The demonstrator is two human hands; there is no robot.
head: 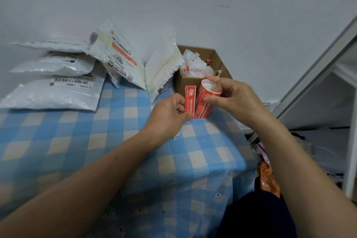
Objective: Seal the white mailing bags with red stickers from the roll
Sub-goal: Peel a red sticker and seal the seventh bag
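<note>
Mid-peel, by the look of it. Gripping the roll [205, 102] of red stickers with the right hand [232, 94]: thumb on the near side, fingers curled round the far side and over the top rim. Held on end just above the blue check cloth [96, 131], probably to give the other hand a straight pull along the strip.

Pinching one red sticker [190, 100] with the left hand [170, 111], thumb and curled fingers on its lower left edge, presumably to keep skin off most of the glue. Standing parallel to the roll, just beside it, bottom ends touching or nearly so. Cannot tell whether fully off the backing.

Working directly in front of the cardboard box [188, 83], open-topped and stuffed with white paper scraps [193, 62]. Looks like a bin for spent backing, hence parked within reach.

No bag under the hands. Over at the back left: a flat stack of white mailing bags [56, 92] against the wall, barcode labels up. Between stack and box, two more propped bags [119, 58] leaning on the wall, likely to keep the done and undone lots apart. Cannot tell which of them are sealed.

Next, judging from the layout: finish freeing the sticker, then carry it to a bag flap, well apart from the hands. Main risk: folding onto itself or onto the fingers on the way.
</note>
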